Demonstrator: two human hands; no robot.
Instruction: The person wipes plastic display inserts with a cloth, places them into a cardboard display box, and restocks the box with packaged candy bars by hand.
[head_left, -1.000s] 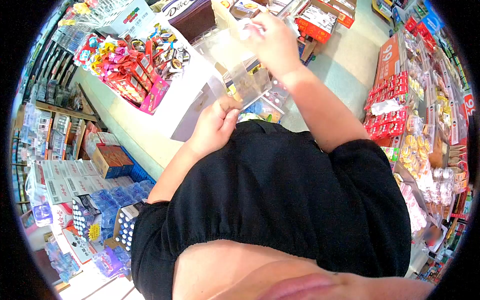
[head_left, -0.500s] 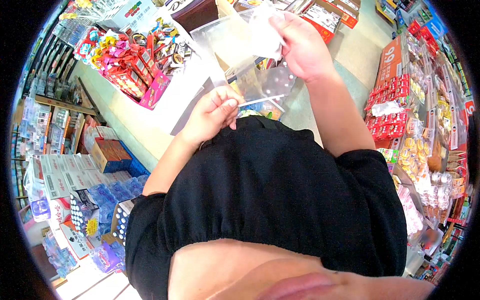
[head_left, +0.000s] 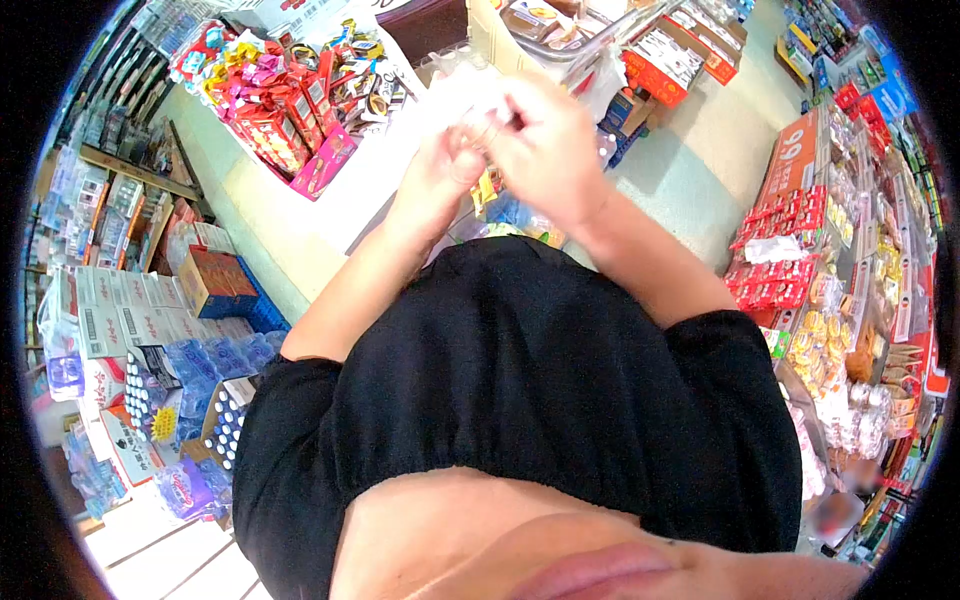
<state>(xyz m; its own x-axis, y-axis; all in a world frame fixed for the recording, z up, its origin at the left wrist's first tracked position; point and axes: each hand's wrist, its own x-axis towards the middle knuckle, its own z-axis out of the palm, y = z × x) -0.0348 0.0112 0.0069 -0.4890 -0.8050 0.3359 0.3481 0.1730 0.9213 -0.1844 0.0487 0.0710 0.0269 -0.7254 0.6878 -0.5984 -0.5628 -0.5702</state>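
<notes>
Both hands are close together in front of my chest, over the white display surface (head_left: 350, 205). My right hand (head_left: 545, 140) is closed on a crumpled white tissue (head_left: 465, 95), which is washed out by glare. Beside it, my left hand (head_left: 437, 175) has its fingers bent at the tissue's lower edge; what they grip is blurred. A see-through plastic piece (head_left: 450, 60) shows faintly just beyond the tissue, and its outline is unclear. Yellow and blue packages (head_left: 510, 210) lie below the hands.
Wrapped sweets (head_left: 270, 100) fill a display at the upper left. Red boxes (head_left: 665, 65) stand at the upper right. Shelves with red packets (head_left: 780, 240) line the right side. Bottle packs (head_left: 205, 370) and cartons (head_left: 120, 300) are stacked at the left.
My right hand has moved left with the tissue and now meets my left hand, which has shifted slightly up. The clear plastic panel between them no longer shows plainly.
</notes>
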